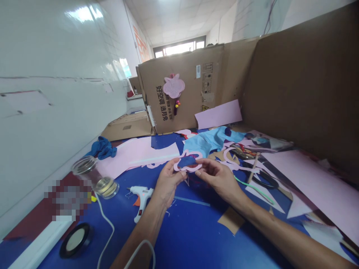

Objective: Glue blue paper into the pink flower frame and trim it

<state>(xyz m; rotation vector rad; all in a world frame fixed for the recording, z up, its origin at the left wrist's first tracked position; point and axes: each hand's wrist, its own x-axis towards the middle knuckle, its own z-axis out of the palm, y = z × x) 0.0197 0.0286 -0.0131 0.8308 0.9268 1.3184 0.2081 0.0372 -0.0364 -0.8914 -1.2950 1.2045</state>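
A handicraft workroom, judging by the white tiled wall (pixel 56 48), cardboard carton partitions (pixel 182 97), and a blue-topped worktable (pixel 193 239) strewn with pink and blue cut-outs (pixel 187 162), pink paper sheets (pixel 316 186), and a hot glue gun (pixel 141 200); a panelled ceiling (pixel 168 18) overhead.

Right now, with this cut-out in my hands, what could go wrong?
The white-and-orange hot glue gun lies close to your left hand, which holds the pink cut-out; if hot, it could burn you. The thin white cord near your forearm could snag. The clear glass jar seems tipped over and might roll.
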